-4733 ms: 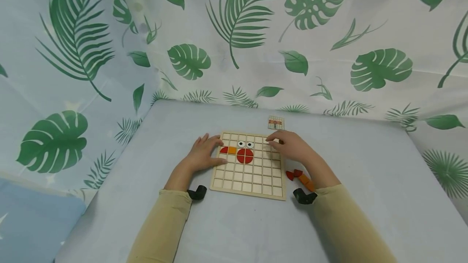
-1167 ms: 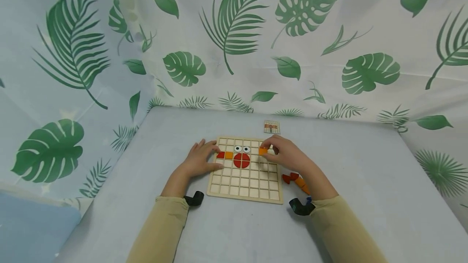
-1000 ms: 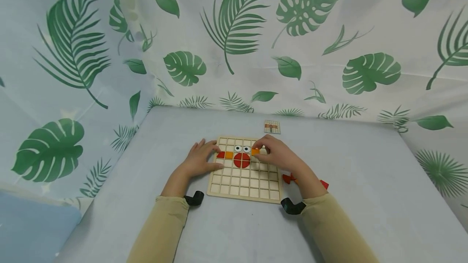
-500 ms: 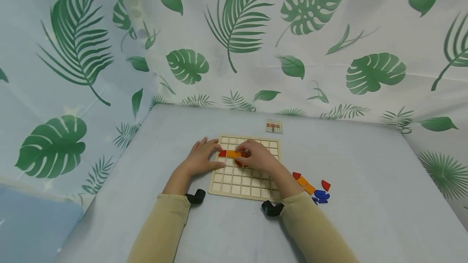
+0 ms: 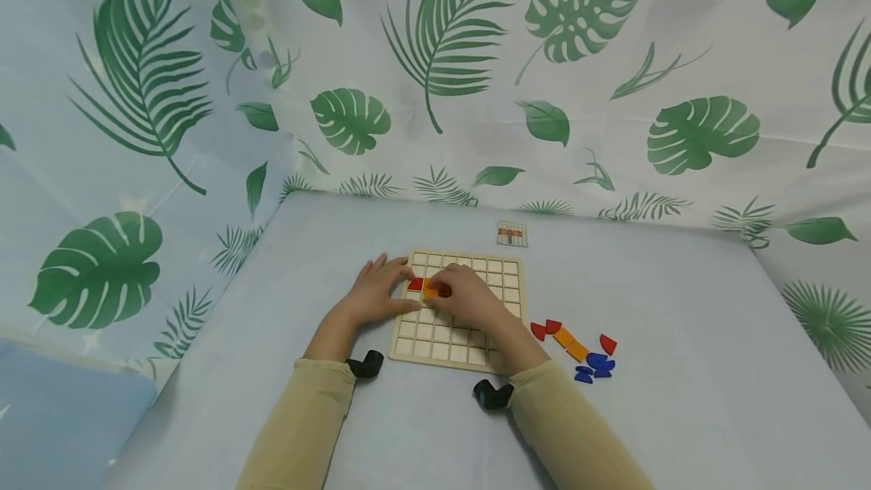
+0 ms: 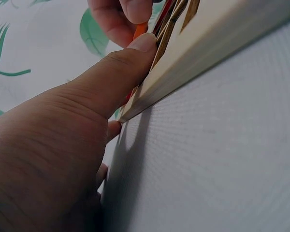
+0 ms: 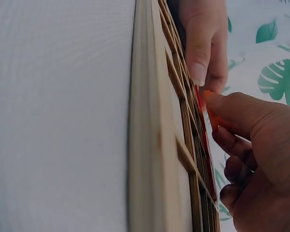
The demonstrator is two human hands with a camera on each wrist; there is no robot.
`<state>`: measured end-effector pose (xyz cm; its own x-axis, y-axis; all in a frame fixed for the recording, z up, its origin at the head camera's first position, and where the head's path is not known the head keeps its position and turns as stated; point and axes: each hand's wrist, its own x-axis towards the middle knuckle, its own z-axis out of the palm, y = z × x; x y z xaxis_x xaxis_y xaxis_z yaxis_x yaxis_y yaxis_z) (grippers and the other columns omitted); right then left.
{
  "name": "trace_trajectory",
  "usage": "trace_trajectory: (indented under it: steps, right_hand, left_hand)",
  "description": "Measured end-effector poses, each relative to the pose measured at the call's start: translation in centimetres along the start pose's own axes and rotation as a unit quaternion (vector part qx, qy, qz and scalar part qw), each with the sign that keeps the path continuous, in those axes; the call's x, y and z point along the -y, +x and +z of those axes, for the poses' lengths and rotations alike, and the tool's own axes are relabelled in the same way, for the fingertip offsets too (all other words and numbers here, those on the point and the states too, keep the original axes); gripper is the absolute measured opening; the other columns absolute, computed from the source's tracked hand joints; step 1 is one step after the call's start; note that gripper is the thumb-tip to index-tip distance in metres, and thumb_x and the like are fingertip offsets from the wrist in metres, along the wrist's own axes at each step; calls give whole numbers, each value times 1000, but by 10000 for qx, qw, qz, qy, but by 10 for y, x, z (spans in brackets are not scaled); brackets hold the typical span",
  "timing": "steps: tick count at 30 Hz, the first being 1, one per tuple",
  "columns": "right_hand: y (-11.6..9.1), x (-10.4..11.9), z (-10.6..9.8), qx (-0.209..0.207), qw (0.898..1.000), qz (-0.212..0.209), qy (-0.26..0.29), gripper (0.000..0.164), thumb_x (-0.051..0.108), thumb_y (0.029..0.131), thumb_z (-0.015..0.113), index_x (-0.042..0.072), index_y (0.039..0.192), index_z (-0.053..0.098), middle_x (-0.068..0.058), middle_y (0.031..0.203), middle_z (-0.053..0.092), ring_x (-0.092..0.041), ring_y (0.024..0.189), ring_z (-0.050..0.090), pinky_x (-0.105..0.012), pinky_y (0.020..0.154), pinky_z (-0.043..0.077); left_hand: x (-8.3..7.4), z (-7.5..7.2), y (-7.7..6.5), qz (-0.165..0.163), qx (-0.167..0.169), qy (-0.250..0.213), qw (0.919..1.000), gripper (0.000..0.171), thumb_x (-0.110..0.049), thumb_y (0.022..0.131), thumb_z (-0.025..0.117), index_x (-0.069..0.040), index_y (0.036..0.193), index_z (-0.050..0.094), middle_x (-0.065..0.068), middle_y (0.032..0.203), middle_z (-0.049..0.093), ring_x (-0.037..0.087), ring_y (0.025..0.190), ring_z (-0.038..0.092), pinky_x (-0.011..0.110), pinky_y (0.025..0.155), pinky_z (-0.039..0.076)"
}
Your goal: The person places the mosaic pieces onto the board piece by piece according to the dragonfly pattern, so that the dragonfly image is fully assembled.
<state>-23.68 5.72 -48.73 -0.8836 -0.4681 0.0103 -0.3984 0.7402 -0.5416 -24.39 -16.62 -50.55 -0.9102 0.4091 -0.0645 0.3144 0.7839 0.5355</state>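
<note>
A square wooden grid board lies on the table. My left hand rests at its left edge, thumb and index finger spread on the frame. In the left wrist view, the left thumb lies over the rim. Near the index fingertip is a red quarter-round tile in the grid. My right hand pinches an orange square tile between thumb and fingers, tilted just above the board. It is beside or over the orange tile in the left part of the grid. The eye tiles and most of the red circle are hidden by the right hand.
Right of the board lie loose orange squares, red quarter-round tiles and several blue pieces. A small pattern card lies behind the board. Leaf-printed cloth rises behind the table.
The right hand has picked up an orange square and carried it leftward across the board, past the eye tiles, to the left part of the grid. The left hand has stayed at the edge.
</note>
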Motion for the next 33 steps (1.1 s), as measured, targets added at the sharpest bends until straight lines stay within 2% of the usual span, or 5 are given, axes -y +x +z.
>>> trace_trajectory:
  steps: [10,27,33]
  right_hand:
    - [0,3,6,2,9997,-114,-239,25,30,90,74,15,110,72,2,98,63,-12,84,53,-29,76,49]
    - [2,3,6,40,9996,-105,-244,20,28,91,72,18,109,72,4,101,62,-12,87,53,-29,78,49]
    - [-1,2,1,-139,9997,-36,-172,17,29,91,71,20,106,73,4,102,65,-15,94,55,-34,84,50]
  left_hand:
    - [5,4,3,9,-47,99,9999,50,-59,84,71,-28,120,55,3,161,32,37,154,8,56,125,2]
    - [5,3,4,9,-68,43,10000,50,-58,84,71,-28,121,55,2,162,31,36,154,7,55,125,1]
    - [4,3,4,-12,-45,92,9999,50,-58,84,71,-29,121,56,1,162,31,36,154,7,55,125,1]
